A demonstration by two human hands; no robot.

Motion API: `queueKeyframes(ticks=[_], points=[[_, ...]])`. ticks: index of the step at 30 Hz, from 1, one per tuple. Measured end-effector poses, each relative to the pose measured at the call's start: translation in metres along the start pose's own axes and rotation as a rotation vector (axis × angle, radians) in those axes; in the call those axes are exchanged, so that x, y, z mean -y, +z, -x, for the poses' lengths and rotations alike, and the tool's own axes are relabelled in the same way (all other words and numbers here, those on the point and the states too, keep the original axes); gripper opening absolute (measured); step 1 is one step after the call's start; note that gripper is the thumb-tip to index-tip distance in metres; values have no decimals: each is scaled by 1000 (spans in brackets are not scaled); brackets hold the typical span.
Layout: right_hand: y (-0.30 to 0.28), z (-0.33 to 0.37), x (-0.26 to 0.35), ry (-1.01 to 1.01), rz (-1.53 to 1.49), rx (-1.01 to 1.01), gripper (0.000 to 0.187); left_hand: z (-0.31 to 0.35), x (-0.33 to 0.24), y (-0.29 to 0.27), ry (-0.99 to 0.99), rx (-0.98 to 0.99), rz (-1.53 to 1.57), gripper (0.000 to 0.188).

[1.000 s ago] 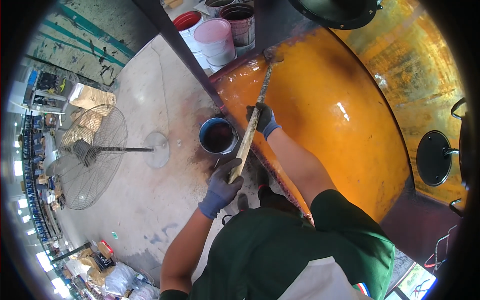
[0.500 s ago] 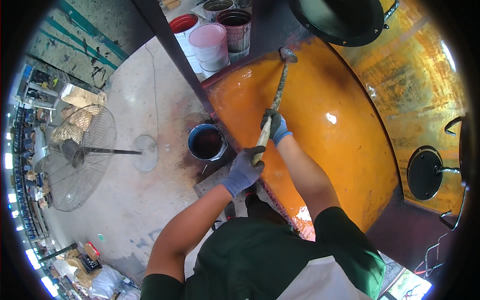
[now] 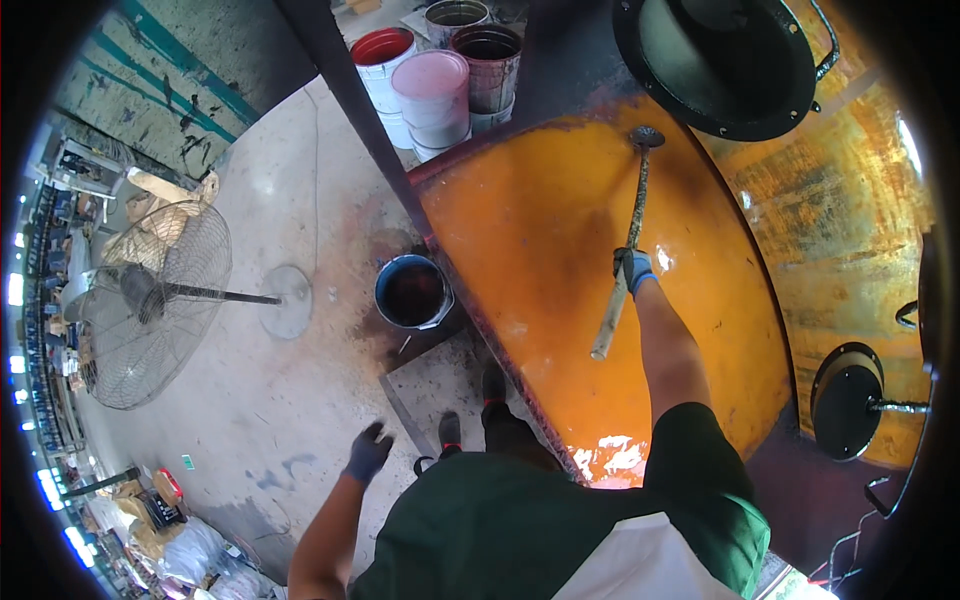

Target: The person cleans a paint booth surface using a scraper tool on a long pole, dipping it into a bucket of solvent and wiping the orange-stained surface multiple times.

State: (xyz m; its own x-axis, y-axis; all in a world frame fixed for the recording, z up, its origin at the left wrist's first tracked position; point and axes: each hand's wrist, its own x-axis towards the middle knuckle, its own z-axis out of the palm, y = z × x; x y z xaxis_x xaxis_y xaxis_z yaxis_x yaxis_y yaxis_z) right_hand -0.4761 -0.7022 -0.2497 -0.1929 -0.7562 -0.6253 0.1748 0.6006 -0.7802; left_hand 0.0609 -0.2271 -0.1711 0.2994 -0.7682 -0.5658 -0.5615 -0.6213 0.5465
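My right hand [image 3: 633, 268], in a dark and blue glove, is closed around the middle of a long-handled ladle [image 3: 638, 205]. Its round dark head [image 3: 647, 136] is at the far side of a wide, glossy orange surface [image 3: 560, 240] that looks like liquid in a dark-rimmed trough. The pale lower handle [image 3: 606, 335] sticks out below my grip, toward me. Off to the left, over the floor, my gloved left hand [image 3: 368, 452] has its fingers apart and holds nothing.
A bucket [image 3: 413, 292] with dark contents stands on the floor left of the trough. Several paint pails [image 3: 432, 95] stand at the back beyond a dark post [image 3: 350, 85]. A pedestal fan [image 3: 150, 295] stands at left. Black round flanges [image 3: 847, 400] project from the yellowish right wall.
My left hand has let go of the ladle handle and moved down and left. My right hand has carried the ladle to the right; the view has shifted slightly.
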Motion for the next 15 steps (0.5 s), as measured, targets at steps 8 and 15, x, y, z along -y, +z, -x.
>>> queueKeyframes(ticks=[8,15], points=[[8,-34,12,-8,241,-48,8,223,315,9,-655,76,-29,60],[25,-24,-16,-59,-18,116,8,229,208,28,-543,260,111,49]])
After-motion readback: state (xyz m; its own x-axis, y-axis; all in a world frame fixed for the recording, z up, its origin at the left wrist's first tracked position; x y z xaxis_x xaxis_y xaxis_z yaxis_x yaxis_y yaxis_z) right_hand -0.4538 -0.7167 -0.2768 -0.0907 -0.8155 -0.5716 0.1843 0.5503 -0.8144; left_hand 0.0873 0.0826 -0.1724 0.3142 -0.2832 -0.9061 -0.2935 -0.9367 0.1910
